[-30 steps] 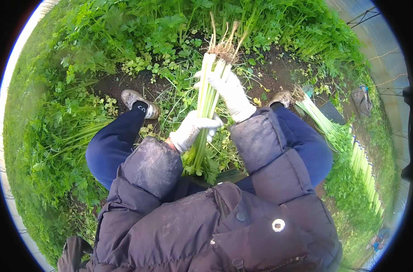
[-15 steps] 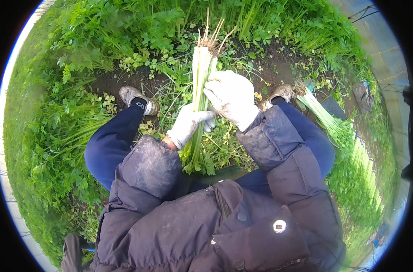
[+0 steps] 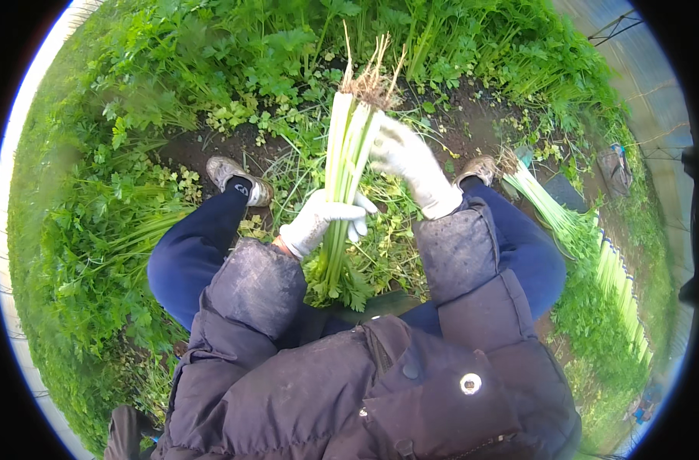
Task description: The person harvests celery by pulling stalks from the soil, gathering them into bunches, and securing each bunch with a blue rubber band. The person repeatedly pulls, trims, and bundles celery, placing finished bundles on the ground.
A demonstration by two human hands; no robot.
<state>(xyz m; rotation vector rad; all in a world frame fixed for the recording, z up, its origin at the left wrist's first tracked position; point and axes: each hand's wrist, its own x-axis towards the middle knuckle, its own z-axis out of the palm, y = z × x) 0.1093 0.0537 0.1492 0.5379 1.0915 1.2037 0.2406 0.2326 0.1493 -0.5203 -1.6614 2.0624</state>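
I hold a bunch of pale green stalks (image 3: 348, 146) upside down, its brown roots pointing away from me and its leaves hanging toward my lap. My left hand (image 3: 322, 219), in a white glove, is closed around the middle of the stalks. My right hand (image 3: 404, 157), also gloved in white, rests against the upper stalks just below the roots, fingers partly spread. Both dark padded sleeves come in from below.
My shoes (image 3: 234, 178) stand on bare dark soil (image 3: 203, 142) among cut leaves. Dense green plants (image 3: 96, 230) surround me. A pile of pulled stalks (image 3: 587, 238) lies along the right, beside a dark flat object (image 3: 564, 192).
The bunch has been raised and turned more upright, away from me. My right hand has slid from wrapping the stalks to resting near the roots with fingers spread.
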